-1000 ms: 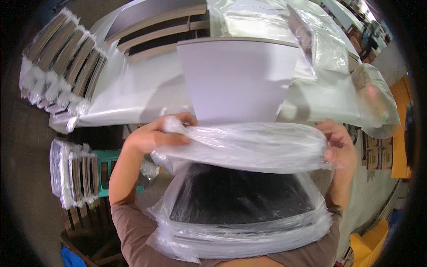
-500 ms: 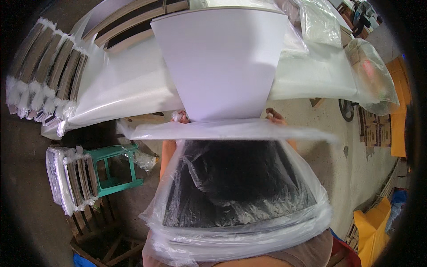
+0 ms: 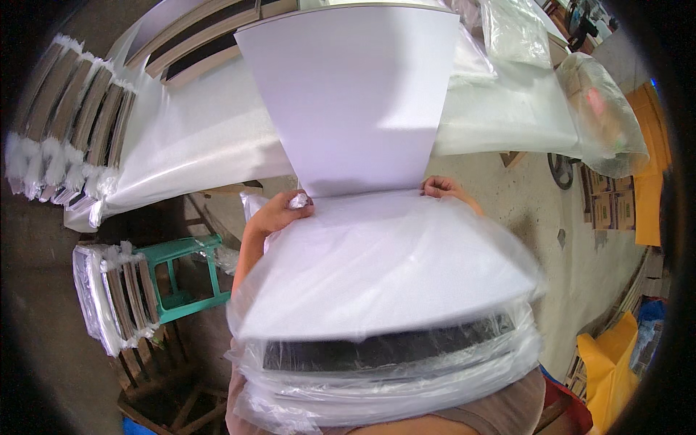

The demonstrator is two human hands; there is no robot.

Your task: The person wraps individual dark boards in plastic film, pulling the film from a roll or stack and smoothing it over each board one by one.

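Observation:
A white flat panel (image 3: 355, 101) slopes from the table down toward me. At its near edge lies a cloudy plastic sheet (image 3: 391, 268), spread over a stack on my lap. My left hand (image 3: 285, 210) is closed at the panel's near left corner, with a crumpled bit of the plastic at the fingertips. At the near right corner my right hand (image 3: 444, 188) pinches the sheet's edge. Below the sheet shows a black panel (image 3: 384, 348) in clear wrap, on top of several wrapped layers. Whether the white panel reaches inside the plastic I cannot tell.
Plastic film covers the table (image 3: 203, 123). Wrapped panels (image 3: 76, 116) stand at its left end, dark-edged panels (image 3: 210, 36) lie behind. A green stool (image 3: 190, 279) beside another wrapped bundle (image 3: 116, 293) is at left. A clear bag (image 3: 605, 116) hangs at right, cartons (image 3: 612, 203) beyond.
The plastic sheet, seen nearly edge-on before, has come down toward me over the black panel. Both hands, mostly hidden behind it earlier, now show.

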